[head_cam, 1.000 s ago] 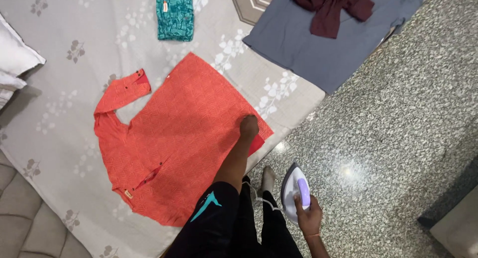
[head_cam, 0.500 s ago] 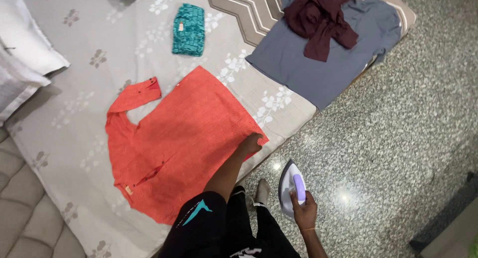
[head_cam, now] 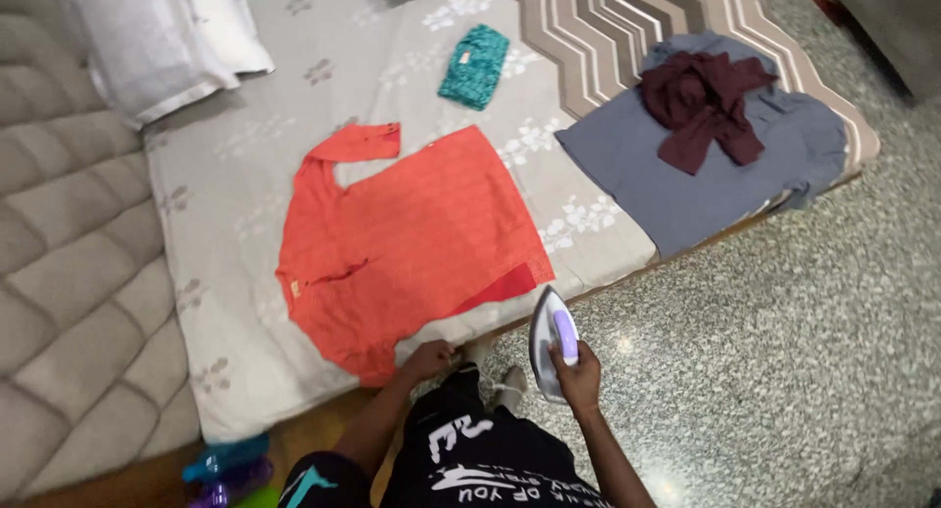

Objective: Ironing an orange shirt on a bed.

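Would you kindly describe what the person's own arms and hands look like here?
Both forearms are bare, with no gloves on the left hand or the right hand. No watch or ring shows. A black short sleeve with a teal mark covers the left upper arm.

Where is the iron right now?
In the head view, the white and purple iron is in the person's right hand, held low near the bed's edge, just right of the orange shirt.

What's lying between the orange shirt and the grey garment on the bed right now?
Nothing lies there: the head view shows only bare floral bedsheet between the orange shirt and the grey garment. The folded teal cloth sits farther back.
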